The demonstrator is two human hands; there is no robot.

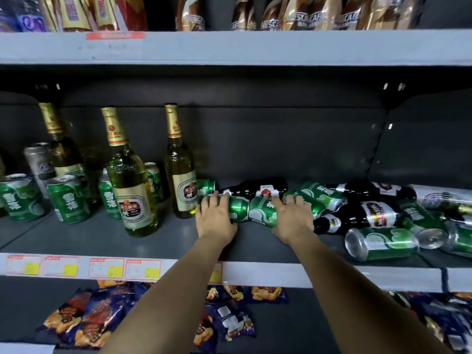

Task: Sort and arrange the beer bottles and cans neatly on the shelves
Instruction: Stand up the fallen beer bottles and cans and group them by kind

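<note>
Grey middle shelf (163, 238) carries everything: I see two green cans (251, 209) lying end to end mid-shelf, my left hand (215, 219) curled over one, my right hand (291, 221) over the other. Dark bottles (357, 215) lie jumbled just right; gold-necked bottles (130, 180) stand upright left.

A shop: grey display shelves (255, 47) with price tags (106, 268) along the front edge, stocked with beer, coffee packs (306, 16) and snack bags (97, 318).
</note>
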